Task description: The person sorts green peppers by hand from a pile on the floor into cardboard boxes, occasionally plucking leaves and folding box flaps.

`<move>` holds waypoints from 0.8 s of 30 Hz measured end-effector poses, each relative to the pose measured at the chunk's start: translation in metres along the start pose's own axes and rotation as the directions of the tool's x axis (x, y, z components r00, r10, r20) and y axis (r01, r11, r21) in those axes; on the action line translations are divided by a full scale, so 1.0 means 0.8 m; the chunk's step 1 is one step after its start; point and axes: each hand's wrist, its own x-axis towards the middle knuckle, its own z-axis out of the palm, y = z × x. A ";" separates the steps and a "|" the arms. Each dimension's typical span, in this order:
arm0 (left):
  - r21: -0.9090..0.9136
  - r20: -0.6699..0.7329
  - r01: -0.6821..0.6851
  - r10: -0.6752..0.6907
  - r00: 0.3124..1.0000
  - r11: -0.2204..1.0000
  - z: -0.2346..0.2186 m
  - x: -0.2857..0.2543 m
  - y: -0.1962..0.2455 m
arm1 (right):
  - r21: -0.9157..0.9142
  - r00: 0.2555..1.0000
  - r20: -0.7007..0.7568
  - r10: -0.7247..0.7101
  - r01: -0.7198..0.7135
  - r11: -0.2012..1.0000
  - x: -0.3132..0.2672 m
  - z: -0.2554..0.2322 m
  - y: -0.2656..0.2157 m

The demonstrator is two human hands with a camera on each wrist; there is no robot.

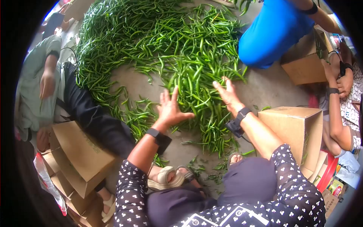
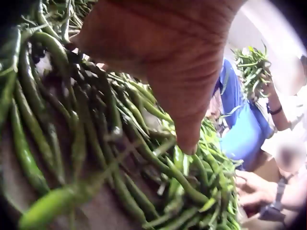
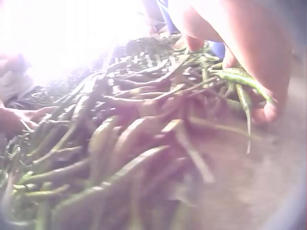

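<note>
On the floor [image 1: 128, 77], between the person's two hands, lies a thick band of green chillies [image 1: 198, 89], its long axis running from the broad pile beyond down toward the knees. The left hand [image 1: 172, 109] is at the band's left edge, fingers spread and straight, thumb pointing in over the chillies. The right hand [image 1: 228, 96] is at the opposite edge, palm turned inward, fingers extended and unclenched; a chilli [image 3: 240, 79] lies right by its fingertips, though whether they touch it I can't tell. Neither hand is clearly nearer. An open cardboard box [image 1: 281, 113] sits beside the right forearm.
</note>
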 end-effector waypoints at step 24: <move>-0.606 -0.134 -0.331 0.317 0.939 0.723 -0.003 -0.023 0.088 | 0.738 0.927 0.371 -0.053 -0.259 0.623 -0.076 -0.022 -0.040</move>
